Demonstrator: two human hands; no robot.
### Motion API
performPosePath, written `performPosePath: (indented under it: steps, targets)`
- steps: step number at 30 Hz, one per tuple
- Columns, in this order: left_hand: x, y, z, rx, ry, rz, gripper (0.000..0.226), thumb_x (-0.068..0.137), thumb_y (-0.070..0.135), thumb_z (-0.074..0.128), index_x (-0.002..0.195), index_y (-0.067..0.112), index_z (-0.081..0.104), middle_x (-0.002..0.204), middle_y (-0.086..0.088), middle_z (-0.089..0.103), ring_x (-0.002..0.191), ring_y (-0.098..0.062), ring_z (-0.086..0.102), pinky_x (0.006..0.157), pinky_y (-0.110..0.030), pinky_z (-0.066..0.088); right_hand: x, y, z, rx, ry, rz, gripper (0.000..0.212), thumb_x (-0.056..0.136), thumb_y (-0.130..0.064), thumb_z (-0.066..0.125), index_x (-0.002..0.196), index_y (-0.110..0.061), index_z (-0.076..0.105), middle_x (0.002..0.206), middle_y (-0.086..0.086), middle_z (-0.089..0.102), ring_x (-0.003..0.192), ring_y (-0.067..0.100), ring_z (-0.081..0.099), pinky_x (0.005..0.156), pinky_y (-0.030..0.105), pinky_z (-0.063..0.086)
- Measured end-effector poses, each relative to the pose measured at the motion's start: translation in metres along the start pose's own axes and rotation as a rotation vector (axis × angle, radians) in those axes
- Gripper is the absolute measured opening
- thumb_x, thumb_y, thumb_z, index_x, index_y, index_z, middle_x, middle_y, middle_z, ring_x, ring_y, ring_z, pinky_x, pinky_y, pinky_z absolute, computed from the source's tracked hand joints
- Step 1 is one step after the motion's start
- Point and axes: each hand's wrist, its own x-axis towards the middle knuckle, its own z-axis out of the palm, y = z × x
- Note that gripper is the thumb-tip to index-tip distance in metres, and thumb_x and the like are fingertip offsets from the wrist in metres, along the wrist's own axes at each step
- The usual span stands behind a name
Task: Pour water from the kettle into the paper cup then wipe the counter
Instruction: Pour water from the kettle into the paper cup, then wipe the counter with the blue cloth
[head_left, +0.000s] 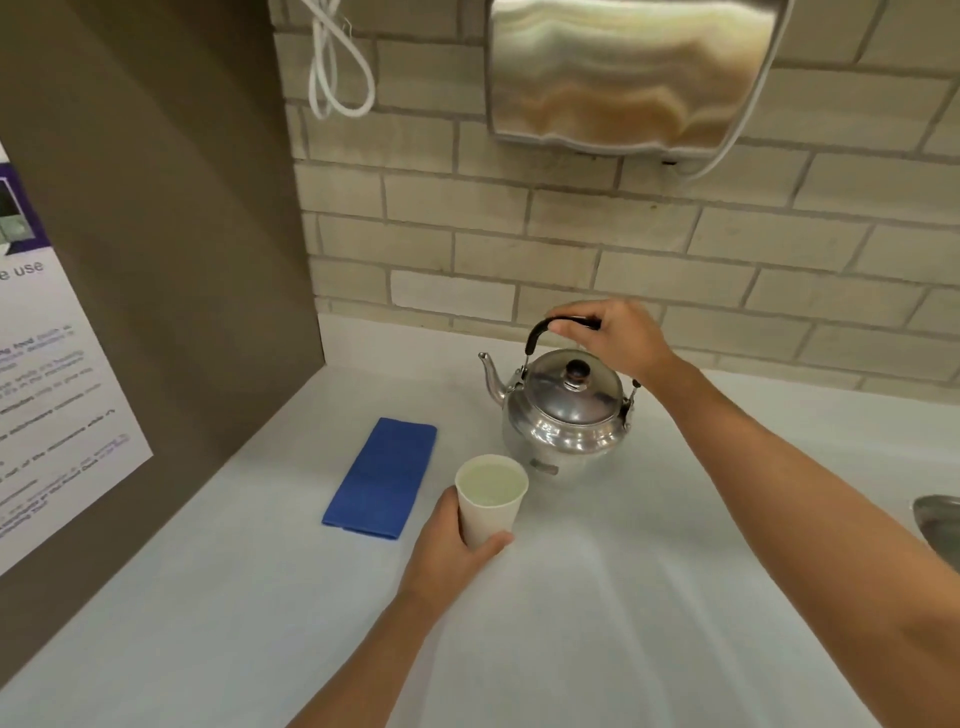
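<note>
A shiny metal kettle (563, 410) stands upright on the white counter (597, 597), its spout pointing left. My right hand (618, 338) grips its black handle from above. In front of the kettle, a white paper cup (491, 501) holds water nearly to the rim. My left hand (449, 545) is wrapped around the cup's left side and base. A folded blue cloth (382, 478) lies flat on the counter to the left of the cup, untouched.
A brown side panel with a printed notice (52, 374) closes off the left. A tiled wall runs behind, with a metal dispenser (628, 73) and a white cord (332, 67) hanging above. A metal rim (937, 514) shows at the right edge.
</note>
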Motion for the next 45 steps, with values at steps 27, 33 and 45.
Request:
performPosePath:
  steps: [27, 33, 45]
  targets:
    - [-0.004, 0.015, -0.028, 0.186, -0.186, -0.008, 0.085, 0.068, 0.026, 0.080, 0.135, 0.028, 0.028, 0.134, 0.007, 0.037, 0.122, -0.005, 0.037, 0.102, -0.022, 0.032, 0.000, 0.010, 0.041, -0.195, 0.059, -0.035, 0.050, 0.090, -0.035, 0.056, 0.138, -0.029, 0.042, 0.123, 0.012, 0.050, 0.119, 0.030, 0.040, 0.096, 0.047, 0.039]
    - [0.005, 0.022, -0.086, 0.360, -0.188, 0.091, 0.068, 0.087, 0.013, 0.061, 0.143, 0.011, 0.023, 0.147, -0.008, 0.032, 0.137, -0.020, 0.029, 0.112, -0.025, 0.022, -0.135, 0.006, 0.085, -0.243, 0.183, 0.088, 0.041, 0.081, -0.019, 0.062, 0.122, -0.017, 0.057, 0.112, 0.015, 0.059, 0.106, 0.037, 0.055, 0.080, 0.051, 0.050]
    - [0.112, -0.030, -0.088, 0.977, -0.247, 0.090, 0.049, 0.100, 0.028, 0.017, 0.147, 0.015, 0.009, 0.159, -0.004, 0.004, 0.147, -0.024, -0.002, 0.120, -0.039, 0.001, -0.218, 0.055, 0.127, -0.443, -0.069, 0.431, 0.069, 0.079, -0.054, 0.008, 0.134, -0.032, 0.042, 0.143, -0.001, 0.041, 0.137, 0.020, 0.029, 0.106, 0.048, 0.025]
